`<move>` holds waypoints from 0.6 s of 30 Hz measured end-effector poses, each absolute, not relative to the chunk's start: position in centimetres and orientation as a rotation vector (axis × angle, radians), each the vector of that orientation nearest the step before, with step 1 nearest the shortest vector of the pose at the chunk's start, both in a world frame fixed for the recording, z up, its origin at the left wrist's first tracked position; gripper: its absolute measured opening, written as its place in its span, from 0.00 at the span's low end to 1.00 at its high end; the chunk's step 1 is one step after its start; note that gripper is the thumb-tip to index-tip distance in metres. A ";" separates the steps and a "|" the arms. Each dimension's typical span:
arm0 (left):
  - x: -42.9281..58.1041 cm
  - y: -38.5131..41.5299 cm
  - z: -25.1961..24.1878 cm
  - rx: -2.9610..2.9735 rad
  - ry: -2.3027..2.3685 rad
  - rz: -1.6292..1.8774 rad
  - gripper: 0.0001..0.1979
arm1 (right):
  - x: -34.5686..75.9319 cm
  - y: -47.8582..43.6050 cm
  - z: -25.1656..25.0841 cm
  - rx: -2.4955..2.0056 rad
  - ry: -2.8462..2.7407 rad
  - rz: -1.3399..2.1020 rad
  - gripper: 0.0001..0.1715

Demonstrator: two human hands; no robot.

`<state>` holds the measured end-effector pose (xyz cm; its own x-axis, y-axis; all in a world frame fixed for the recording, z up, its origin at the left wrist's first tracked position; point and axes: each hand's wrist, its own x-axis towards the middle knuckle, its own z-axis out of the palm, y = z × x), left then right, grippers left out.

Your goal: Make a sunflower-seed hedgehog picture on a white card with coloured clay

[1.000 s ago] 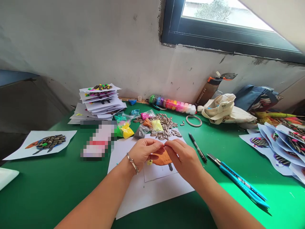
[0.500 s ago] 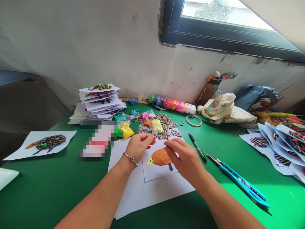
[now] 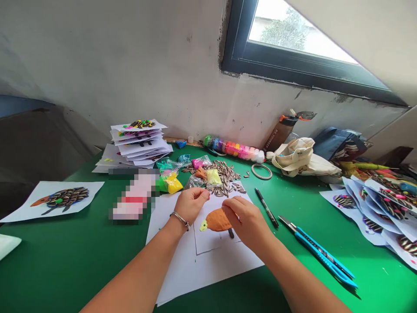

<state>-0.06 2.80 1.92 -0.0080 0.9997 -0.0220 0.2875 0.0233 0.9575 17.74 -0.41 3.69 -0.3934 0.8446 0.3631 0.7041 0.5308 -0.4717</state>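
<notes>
My left hand [image 3: 192, 204] is closed in a pinch above the paper, thumb against forefinger. Whatever it may hold is too small to name. My right hand [image 3: 249, 219] hovers over the right side of an orange clay animal body [image 3: 217, 220], fingers curled together, their tips partly hidden. The body has a pale yellow clay head [image 3: 203, 225] with a dark eye and a black leg [image 3: 231, 233]. It lies on a small white sheet [image 3: 205, 247] atop larger paper [image 3: 176, 278]. Striped sunflower seeds [image 3: 224, 174] are heaped just beyond both hands.
Bagged clay [image 3: 174, 184] lies left of the seeds. A black pen [image 3: 266, 208] and blue cutting tool [image 3: 321, 252] rest at right. Seed pictures are stacked at back left [image 3: 140, 148] and right [image 3: 384, 208]; one seed picture [image 3: 65, 200] lies far left. A tape ring [image 3: 261, 171] sits behind.
The camera view has shifted slightly, so the window and table things sit lower. My right fingers have curled in more; my left hand keeps its pinch.
</notes>
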 end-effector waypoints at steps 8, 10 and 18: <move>0.2 3.0 1.4 1.481 1.438 1.015 0.13 | 17.8 -2.0 2.1 -1.245 -2.188 0.346 0.10; 0.2 3.1 1.3 1.485 1.444 1.012 0.13 | 17.7 -2.5 1.5 -1.214 -2.170 0.348 0.10; 0.3 3.0 1.3 1.506 1.469 0.989 0.14 | 17.7 -2.6 0.8 -1.155 -2.273 0.370 0.10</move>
<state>0.31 2.97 1.35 0.0224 0.9997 0.0039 0.3797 -0.0121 0.9250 17.70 -2.57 0.84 -0.4736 0.8063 0.3544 0.6524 0.5915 -0.4738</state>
